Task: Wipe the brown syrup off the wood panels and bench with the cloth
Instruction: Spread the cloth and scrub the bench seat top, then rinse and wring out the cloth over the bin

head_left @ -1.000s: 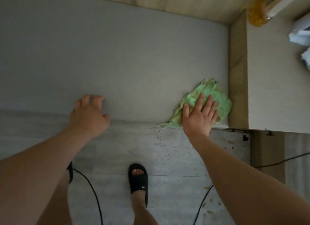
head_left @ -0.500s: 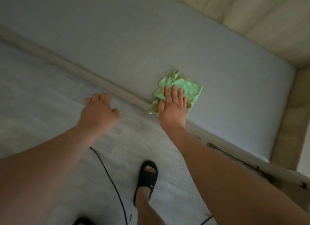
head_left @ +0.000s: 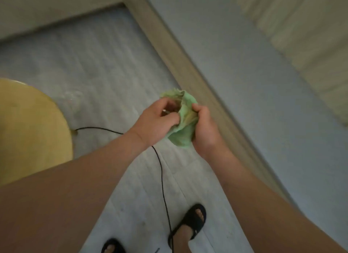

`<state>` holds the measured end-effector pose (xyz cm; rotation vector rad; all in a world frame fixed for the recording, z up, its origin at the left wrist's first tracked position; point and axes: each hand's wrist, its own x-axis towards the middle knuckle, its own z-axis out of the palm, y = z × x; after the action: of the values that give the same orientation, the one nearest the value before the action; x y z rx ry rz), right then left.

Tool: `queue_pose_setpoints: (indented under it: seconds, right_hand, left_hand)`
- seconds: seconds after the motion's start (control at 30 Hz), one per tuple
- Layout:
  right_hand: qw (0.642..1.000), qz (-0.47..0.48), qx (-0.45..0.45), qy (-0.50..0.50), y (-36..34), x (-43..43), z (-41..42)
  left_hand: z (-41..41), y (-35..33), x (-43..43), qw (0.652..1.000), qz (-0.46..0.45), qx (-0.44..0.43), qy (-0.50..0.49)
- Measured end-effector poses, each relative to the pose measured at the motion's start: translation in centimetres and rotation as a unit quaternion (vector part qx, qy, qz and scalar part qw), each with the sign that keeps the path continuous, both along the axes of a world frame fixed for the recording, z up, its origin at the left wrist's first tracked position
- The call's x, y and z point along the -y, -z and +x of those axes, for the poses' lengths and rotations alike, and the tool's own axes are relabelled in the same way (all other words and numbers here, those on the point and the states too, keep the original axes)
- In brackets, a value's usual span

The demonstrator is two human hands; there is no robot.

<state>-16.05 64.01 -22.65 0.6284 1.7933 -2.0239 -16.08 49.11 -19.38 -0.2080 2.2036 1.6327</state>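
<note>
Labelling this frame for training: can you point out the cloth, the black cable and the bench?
cloth [head_left: 181, 139]: head view, its lower hanging fold.
black cable [head_left: 162, 177]: head view, its middle stretch.
bench [head_left: 244, 83]: head view, bare grey top.

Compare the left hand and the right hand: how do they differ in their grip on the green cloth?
The left hand grips the green cloth from its left side, the right hand from its right. The left hand's fingers reach into the folds; the right hand's fingers curl round the outside. The right hand is nearer the bench than the left hand. Both hold the cloth up, off the bench.
</note>
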Motion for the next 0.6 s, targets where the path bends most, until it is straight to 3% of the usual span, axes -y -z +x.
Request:
queue_pose_setpoints:
  seconds: [0.1, 0.23, 0.33, 0.43, 0.6]
  right_hand:
    - [0.996, -0.086, -0.01, -0.013, -4.5, 7.1, -0.9]
    - [0.981, -0.178, -0.038, -0.071, -10.8, 16.2, -0.8]
    - [0.976, -0.191, -0.061, -0.089, -14.5, 22.5, 0.3]
    - [0.976, -0.192, -0.033, -0.097, -16.5, 28.5, 2.0]
    - [0.953, -0.215, 0.045, -0.209, -18.3, 36.7, 6.1]
  left_hand:
    - [0.8, -4.9, 7.4, 0.999, 0.0, -0.045, -0.004]
    - [3.1, -10.6, 16.0, 0.987, -0.087, -0.139, 0.0]
    - [5.6, -16.1, 21.7, 0.983, 0.088, -0.074, -0.145]
    - [8.4, -20.3, 28.0, 0.919, 0.327, -0.008, -0.221]
    - [13.2, -23.4, 37.7, 0.831, 0.489, -0.03, -0.264]
